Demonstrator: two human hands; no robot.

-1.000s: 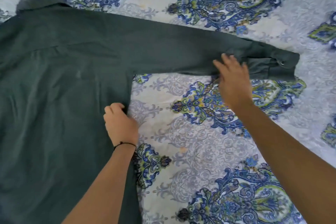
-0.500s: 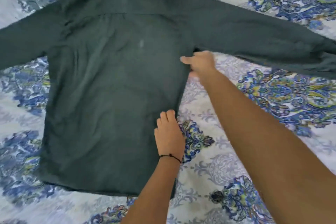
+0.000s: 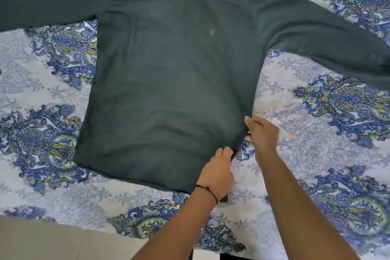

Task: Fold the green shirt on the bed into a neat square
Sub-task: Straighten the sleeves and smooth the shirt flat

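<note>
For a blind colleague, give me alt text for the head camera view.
A green shirt lies flat with sleeves spread on a blue paisley bedsheet. The left hand and right hand both grip its right side edge near the hem.

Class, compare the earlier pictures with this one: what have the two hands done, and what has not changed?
The right hand left the cuff and came down the shirt side edge; the left hand slid lower too. Both now grip that edge near the hem. The shirt stays flat, sleeves spread, unfolded.
</note>
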